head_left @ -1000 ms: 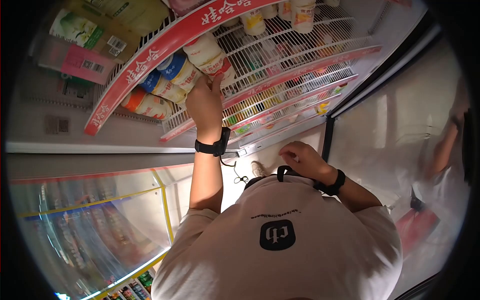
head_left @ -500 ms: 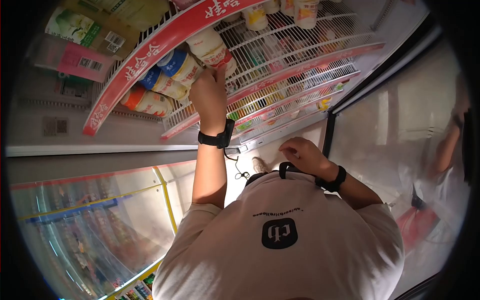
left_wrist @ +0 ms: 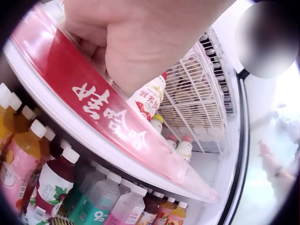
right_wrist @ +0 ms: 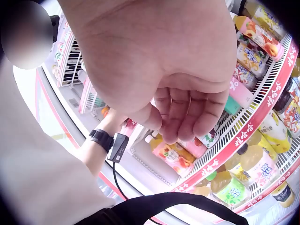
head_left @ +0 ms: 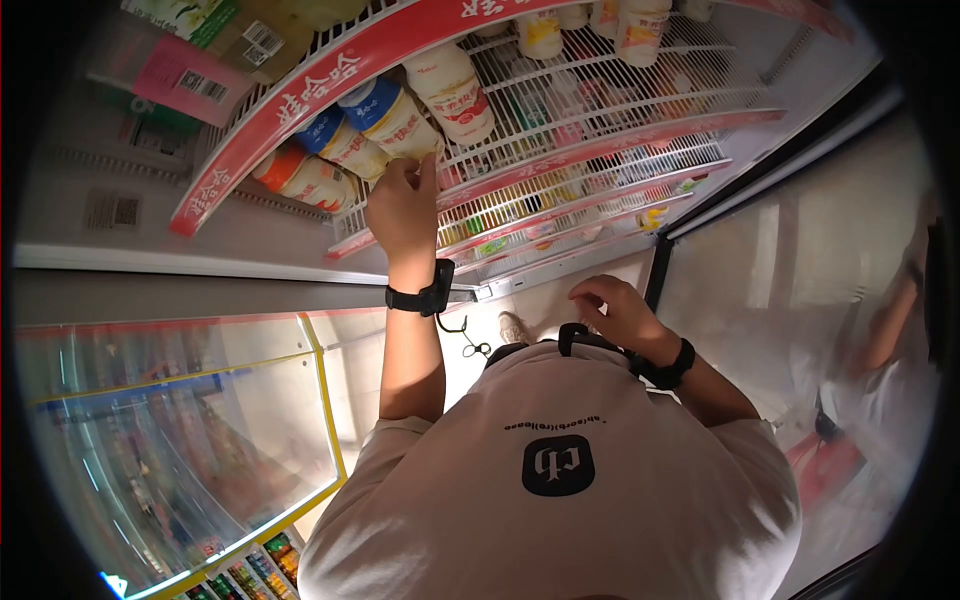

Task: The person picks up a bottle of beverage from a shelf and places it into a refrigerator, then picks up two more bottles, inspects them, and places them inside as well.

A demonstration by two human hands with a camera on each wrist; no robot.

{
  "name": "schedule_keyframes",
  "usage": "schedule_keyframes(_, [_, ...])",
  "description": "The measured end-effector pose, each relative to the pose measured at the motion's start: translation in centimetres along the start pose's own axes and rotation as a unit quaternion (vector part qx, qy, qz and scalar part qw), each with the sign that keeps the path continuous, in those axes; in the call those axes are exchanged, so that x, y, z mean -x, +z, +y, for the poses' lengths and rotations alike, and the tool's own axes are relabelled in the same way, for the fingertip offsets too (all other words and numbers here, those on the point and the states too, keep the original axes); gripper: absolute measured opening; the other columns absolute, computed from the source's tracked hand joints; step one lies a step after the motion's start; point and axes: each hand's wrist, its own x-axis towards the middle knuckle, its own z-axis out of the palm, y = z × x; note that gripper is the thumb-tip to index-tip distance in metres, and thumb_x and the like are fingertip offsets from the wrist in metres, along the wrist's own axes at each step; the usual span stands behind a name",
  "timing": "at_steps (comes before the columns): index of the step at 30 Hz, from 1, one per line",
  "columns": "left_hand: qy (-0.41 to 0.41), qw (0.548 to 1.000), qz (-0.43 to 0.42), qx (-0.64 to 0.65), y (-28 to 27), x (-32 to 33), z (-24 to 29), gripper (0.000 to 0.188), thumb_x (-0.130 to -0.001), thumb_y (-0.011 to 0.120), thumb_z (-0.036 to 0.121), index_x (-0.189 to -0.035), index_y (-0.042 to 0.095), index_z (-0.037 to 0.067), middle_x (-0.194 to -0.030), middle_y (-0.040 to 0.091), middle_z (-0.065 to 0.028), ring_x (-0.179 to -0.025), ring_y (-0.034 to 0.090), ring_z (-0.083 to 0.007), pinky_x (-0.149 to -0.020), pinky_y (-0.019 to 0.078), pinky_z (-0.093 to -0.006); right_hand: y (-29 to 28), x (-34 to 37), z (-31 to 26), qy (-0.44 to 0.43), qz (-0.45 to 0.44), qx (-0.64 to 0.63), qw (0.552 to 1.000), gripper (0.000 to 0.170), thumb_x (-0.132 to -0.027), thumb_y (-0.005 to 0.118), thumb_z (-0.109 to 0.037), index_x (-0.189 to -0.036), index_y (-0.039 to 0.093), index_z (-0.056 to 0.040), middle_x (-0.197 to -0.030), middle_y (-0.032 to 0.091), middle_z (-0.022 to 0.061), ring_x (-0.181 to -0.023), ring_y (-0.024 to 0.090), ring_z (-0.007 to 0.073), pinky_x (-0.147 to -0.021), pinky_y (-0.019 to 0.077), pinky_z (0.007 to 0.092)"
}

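My left hand (head_left: 402,205) is at the fridge shelf. Its bent fingers are right at the lower end of a white drink bottle with a blue top (head_left: 390,115); I cannot tell whether they grip it. To its right is a white bottle with red lettering (head_left: 455,95), and to its left an orange-topped one (head_left: 300,180). Over the red shelf strip (left_wrist: 89,89), the left wrist view has the hand's thumb hanging down, most fingers hidden behind the palm. Before my body, the right hand (head_left: 625,315) holds nothing, its fingers loosely bent.
More white bottles (head_left: 640,35) stand along the wire rack (head_left: 560,75). Several juice bottles (left_wrist: 54,183) fill a lower level. The clear fridge door (head_left: 760,250) is to the right, and a glass-fronted case (head_left: 190,460) is at lower left. A cable (head_left: 470,340) hangs from the left wrist.
My left hand has drawn away from the red-lettered bottle and shifted left to the blue-topped one. The head view has swung slightly. The right hand stays in place.
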Motion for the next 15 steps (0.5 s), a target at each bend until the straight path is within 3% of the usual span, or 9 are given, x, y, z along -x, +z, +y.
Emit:
schedule_keyframes(8, [-0.018,0.999,-0.041,0.023,0.2,-1.11,-0.89,0.03,-0.085,0.071,0.031,-0.078,0.068,0.002,-0.064,0.067,-0.0119,-0.06,0.065,-0.0302,-0.059,0.0495,-0.0375,0.07,-0.03,-0.3,-0.002,-0.004,0.019,1.0,0.014,-0.089,0.063,-0.006,-0.102,0.065,-0.0005,-0.088,0.065,0.0113,-0.074,0.061,0.0189,-0.067,0.0503,0.0296])
schedule_keyframes(15, [-0.011,0.999,-0.013,0.03,-0.09,-0.91,-0.89,0.032,-0.083,0.074,0.033,-0.077,0.067,0.002,-0.063,0.066,-0.0119,-0.061,0.065,-0.0303,-0.058,0.0496,-0.0383,-0.01,0.01,-0.67,0.009,-0.006,0.015,1.0,0.014,-0.089,0.063,-0.006,-0.101,0.065,-0.0003,-0.088,0.065,0.0109,-0.072,0.06,0.0183,-0.066,0.0492,0.029])
